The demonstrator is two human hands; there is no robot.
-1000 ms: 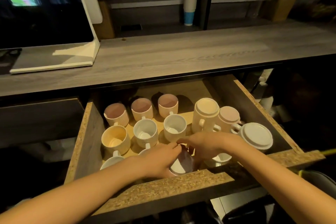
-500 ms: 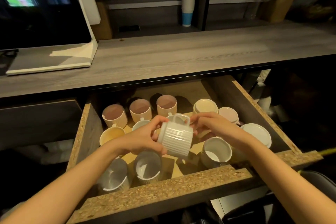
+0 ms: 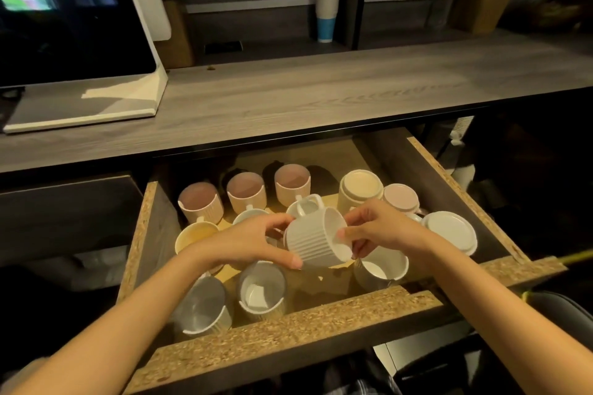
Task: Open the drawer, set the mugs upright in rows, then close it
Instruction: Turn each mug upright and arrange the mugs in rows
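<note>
Head view. An open drawer with raw chipboard edges [image 3: 288,327] stands pulled out beneath a grey wood-grain countertop [image 3: 321,90]. Above the middle of the drawer, clear of its floor, a white ribbed ceramic mug [image 3: 316,242] is held on its side, its mouth turned to the right and its loop handle pointing up and away. The left hand [image 3: 253,244] grips the base end of this mug, fingers curled over the top and thumb under the near side. The right hand [image 3: 382,231] pinches the rim at the mouth between thumb and curled fingers. In the back row stand three upright pink ribbed mugs [image 3: 246,191], side by side. Before them, at the left, is an upright pale yellow mug [image 3: 195,234]; two further pale mugs in this row are largely hidden by the hands. Along the front are three upright white mugs [image 3: 261,292]; the leftmost lies in shadow and may lean slightly. At the right side three mugs rest upside down: a cream inverted mug [image 3: 361,186], a pink inverted mug [image 3: 401,199] and a white inverted mug [image 3: 449,231]. On the countertop at the left stands a dark screen on a white stand [image 3: 64,26]; on the shelf behind it is a white and blue tumbler [image 3: 326,13].
</note>
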